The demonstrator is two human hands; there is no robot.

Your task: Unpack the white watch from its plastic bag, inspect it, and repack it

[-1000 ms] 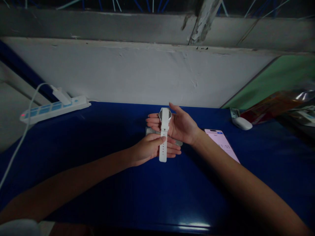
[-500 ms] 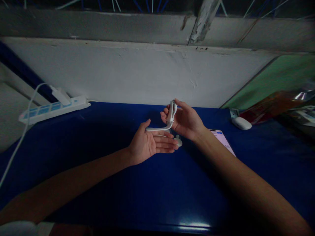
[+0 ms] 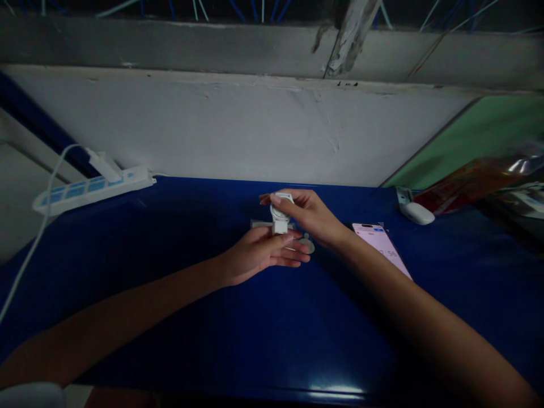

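A small white device (image 3: 280, 211) with a rounded upper part and a squarish lower end is held between my hands. My right hand (image 3: 308, 212) grips its upper part, with the thumb across the front. Below it, my left hand (image 3: 259, 252) has its thumb near the device's lower end and its other fingers stretched out underneath; whether it grips the device is hard to tell. A small pale round piece (image 3: 306, 244) lies on the blue table (image 3: 263, 328) by my left fingertips. Partly hidden behind my left hand is a pale flat item (image 3: 260, 224).
A lit phone (image 3: 385, 249) lies right of my hands, beside my right forearm. Farther right are a white mouse-like object (image 3: 417, 213) and a red-orange package (image 3: 463, 181). At the left, a power strip (image 3: 96, 187) holds a plug with a white cable (image 3: 45, 221).
My right hand has moved left and down, and the white device is now compact and upright instead of stretched out with a long strip. My left thumb has come down toward it.
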